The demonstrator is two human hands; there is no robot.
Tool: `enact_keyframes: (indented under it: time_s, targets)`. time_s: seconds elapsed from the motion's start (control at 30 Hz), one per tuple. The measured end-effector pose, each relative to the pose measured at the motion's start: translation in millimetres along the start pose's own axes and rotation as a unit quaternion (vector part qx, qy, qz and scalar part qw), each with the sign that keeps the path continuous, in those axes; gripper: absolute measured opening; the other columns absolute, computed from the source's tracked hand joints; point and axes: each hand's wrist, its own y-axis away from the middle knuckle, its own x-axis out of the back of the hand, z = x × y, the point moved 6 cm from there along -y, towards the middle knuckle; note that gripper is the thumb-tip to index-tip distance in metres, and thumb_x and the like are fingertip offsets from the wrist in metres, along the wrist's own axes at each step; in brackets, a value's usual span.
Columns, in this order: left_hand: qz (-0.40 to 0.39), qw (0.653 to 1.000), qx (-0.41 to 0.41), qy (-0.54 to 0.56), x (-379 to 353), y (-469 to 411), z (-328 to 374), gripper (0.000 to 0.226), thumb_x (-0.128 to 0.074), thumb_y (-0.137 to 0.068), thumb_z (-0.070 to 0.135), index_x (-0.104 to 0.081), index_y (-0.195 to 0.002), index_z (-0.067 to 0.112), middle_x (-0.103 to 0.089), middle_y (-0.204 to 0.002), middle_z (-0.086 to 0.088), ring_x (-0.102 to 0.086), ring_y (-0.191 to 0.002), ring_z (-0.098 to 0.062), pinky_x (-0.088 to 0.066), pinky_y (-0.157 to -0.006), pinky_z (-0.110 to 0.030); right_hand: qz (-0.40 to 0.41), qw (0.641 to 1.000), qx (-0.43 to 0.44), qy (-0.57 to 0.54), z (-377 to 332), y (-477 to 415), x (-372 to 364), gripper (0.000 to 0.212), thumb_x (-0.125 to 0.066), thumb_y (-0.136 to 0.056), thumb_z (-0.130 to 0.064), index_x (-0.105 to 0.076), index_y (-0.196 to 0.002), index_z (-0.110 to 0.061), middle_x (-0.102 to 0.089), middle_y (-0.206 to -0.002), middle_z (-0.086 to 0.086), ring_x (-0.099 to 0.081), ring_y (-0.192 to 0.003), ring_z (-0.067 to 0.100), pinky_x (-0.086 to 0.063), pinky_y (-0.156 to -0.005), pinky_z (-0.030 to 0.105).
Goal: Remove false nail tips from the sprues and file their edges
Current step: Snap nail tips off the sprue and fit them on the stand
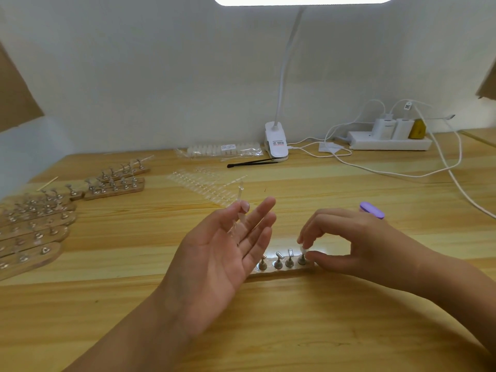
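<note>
Centre frame, the left hand lies palm up on the table, fingers straight, a clear sprue resting across them, while just right of it the right hand pinches a false nail tip atop the wooden stand's end peg.

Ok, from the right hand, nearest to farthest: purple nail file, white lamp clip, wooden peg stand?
1. Wooden peg stand, at the fingertips of the right hand.
2. Purple nail file, just behind it.
3. White lamp clip, at the back wall.
</note>
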Motion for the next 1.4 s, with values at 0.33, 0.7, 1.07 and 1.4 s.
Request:
enact_keyframes:
  time_s: [0.33,0.7,1.07,1.4]
  targets:
    - [0.022,1.000,0.002,0.013,0.0,0.7,-0.7,0.012,-0.078,-0.070,0.021,-0.073,-0.078,0.016,-0.071,-0.114,-0.007,-0.070,-0.094,-0.018,-0.058,-0.078,-0.028,-0.030,0.999,-0.002,-0.028,6.3,-1.4,-6.7,0.010,-0.067,-0.089,-0.027,-0.069,-0.097,-0.022,-0.066,-0.102,-0.017,-0.062,-0.099,0.002,-0.048,-0.088,0.021]
    - [0.051,0.977,-0.047,-0.202,2.6,-1.5,1.3,0.010,-0.081,-0.075,0.027,-0.074,-0.076,0.019,-0.061,-0.077,0.005,-0.054,-0.063,-0.004,-0.050,-0.056,-0.016,-0.014,0.993,-0.032,-0.116,8.4,-1.7,-2.8,0.017,-0.071,-0.084,-0.028,-0.063,-0.099,-0.029,-0.065,-0.113,-0.020,-0.059,-0.113,0.004,-0.047,-0.095,0.023]
    - [0.037,0.928,-0.047,-0.368,-5.2,4.2,-5.7,0.018,-0.074,-0.072,0.038,-0.079,-0.076,0.022,-0.071,-0.071,0.001,-0.056,-0.054,-0.003,-0.046,-0.054,-0.013,0.212,0.966,0.144,0.040,-28.1,5.8,21.8,0.022,-0.069,-0.086,-0.034,-0.069,-0.105,-0.022,-0.061,-0.113,-0.002,-0.054,-0.108,0.016,-0.042,-0.093,0.023]
    - [0.025,0.919,-0.038,-0.392,-9.3,6.2,-7.2,0.018,-0.072,-0.076,0.038,-0.075,-0.067,0.023,-0.069,-0.067,0.000,-0.057,-0.055,-0.004,-0.047,-0.057,-0.015,0.188,0.967,0.164,0.052,-39.5,5.3,12.1,0.017,-0.068,-0.088,-0.031,-0.076,-0.087,-0.017,-0.061,-0.114,-0.001,-0.052,-0.108,0.018,-0.043,-0.090,0.023]
